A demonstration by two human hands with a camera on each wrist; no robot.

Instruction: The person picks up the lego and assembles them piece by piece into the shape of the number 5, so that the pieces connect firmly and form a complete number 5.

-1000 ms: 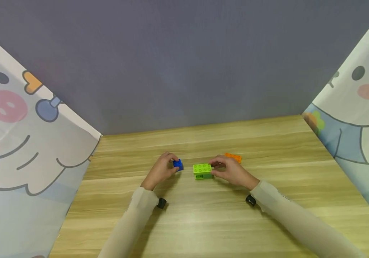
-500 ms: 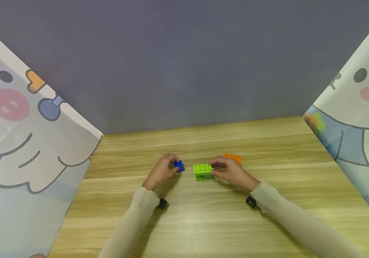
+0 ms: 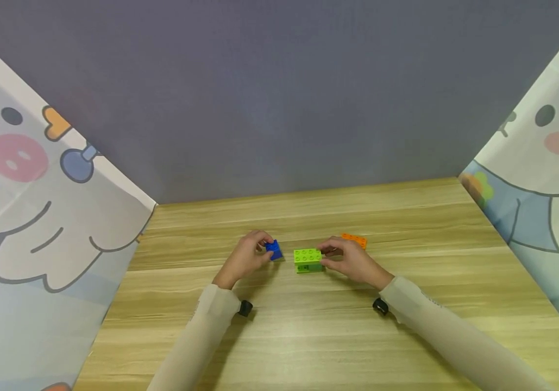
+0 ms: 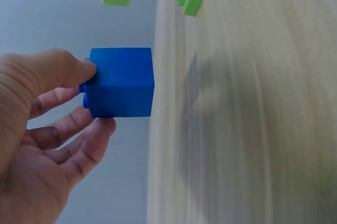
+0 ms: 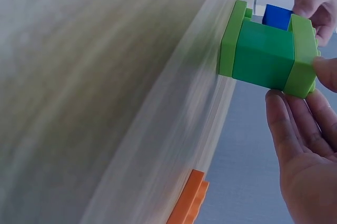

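Observation:
My left hand (image 3: 244, 256) pinches a blue toy building brick (image 4: 121, 82) between thumb and fingertips. In the left wrist view its studs face the palm, and a gap shows between the brick and the wooden table. To its right stands a stack of green building bricks (image 3: 307, 256): light green pieces at top and bottom, with a darker green brick (image 5: 263, 53) between them at one end. My right hand (image 3: 350, 260) holds the stack's right end, the thumb on the near side of the top piece and the fingers at the far side.
A flat orange brick (image 3: 355, 239) lies on the wooden table (image 3: 299, 342) just behind my right hand. A grey panel (image 3: 279, 98) rises at the table's back edge, and cartoon-printed panels (image 3: 558, 163) flank both sides.
My left hand has shifted slightly right with the blue brick, which is now tilted a little more and closer to the green stack. My right hand and the stack stay nearly still.

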